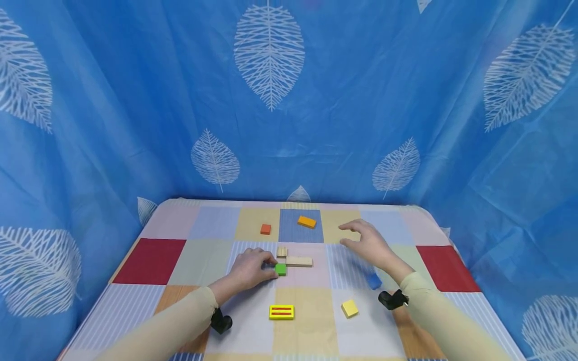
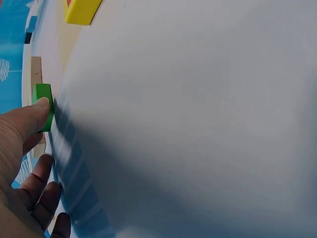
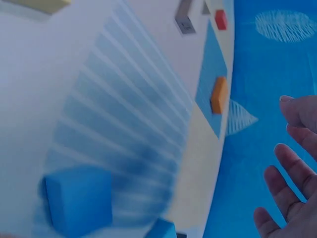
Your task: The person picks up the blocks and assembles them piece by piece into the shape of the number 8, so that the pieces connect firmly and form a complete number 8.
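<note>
My left hand (image 1: 251,268) pinches a green block (image 1: 281,269) between thumb and fingers; the left wrist view shows the thumb on the face of the green block (image 2: 43,106). Against that block lie a long plain wooden block (image 1: 300,261) and a small striped wooden block (image 1: 282,251). Held above the cloth on the right, my right hand (image 1: 368,243) has its fingers apart and nothing between them. Under its wrist is a blue block (image 1: 373,281), large in the right wrist view (image 3: 79,201).
A red block (image 1: 265,229) and an orange block (image 1: 306,222) lie toward the far edge. Nearer are a yellow block with red stripes (image 1: 281,312) and a pale yellow block (image 1: 349,308). A blue curtain (image 1: 280,150) hangs behind the patchwork-covered table (image 1: 298,341).
</note>
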{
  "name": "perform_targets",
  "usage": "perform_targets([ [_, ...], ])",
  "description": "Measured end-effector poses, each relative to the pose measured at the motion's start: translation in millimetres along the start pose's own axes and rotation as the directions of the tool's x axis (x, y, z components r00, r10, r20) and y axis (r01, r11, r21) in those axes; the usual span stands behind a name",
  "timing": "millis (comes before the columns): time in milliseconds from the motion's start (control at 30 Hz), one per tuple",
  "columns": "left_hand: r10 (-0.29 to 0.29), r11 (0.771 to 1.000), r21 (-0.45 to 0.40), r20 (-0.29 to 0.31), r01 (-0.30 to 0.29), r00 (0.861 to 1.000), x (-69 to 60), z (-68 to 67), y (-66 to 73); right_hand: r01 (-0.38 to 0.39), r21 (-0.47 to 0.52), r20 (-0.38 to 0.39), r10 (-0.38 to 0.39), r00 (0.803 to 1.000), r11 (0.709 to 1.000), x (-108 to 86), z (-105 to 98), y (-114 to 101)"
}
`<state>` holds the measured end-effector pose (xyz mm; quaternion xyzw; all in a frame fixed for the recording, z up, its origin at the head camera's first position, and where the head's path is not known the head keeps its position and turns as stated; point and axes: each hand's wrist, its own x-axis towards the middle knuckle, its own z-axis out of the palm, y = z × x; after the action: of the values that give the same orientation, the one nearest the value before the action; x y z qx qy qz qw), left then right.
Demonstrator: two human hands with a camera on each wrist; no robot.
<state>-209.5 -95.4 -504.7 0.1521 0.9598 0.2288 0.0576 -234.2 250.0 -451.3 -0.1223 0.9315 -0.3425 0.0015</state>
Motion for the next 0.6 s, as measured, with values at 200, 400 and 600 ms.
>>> perform_targets([
  [200, -0.003, 1.0, 0.002, -0.006, 0.003, 1.0, -5.7, 0.6, 0.0, -0.01, 0.009, -0.046, 0.01, 0.999, 1.0, -5.8, -15.0, 10.0],
  [400, -0.011, 1.0, 0.001, -0.014, 0.011, 1.0, -5.8, 2.9, 0.3, -0.032, 0.013, -0.066, 0.032, 0.997, 0.999, -13.3, -27.1, 21.3],
  [600, -0.011, 1.0, 0.002, -0.023, 0.011, 1.0, -0.5, 2.6, 1.0, -0.053, -0.026, -0.073, 0.051, 0.996, 0.998, -16.2, -39.7, 32.2],
])
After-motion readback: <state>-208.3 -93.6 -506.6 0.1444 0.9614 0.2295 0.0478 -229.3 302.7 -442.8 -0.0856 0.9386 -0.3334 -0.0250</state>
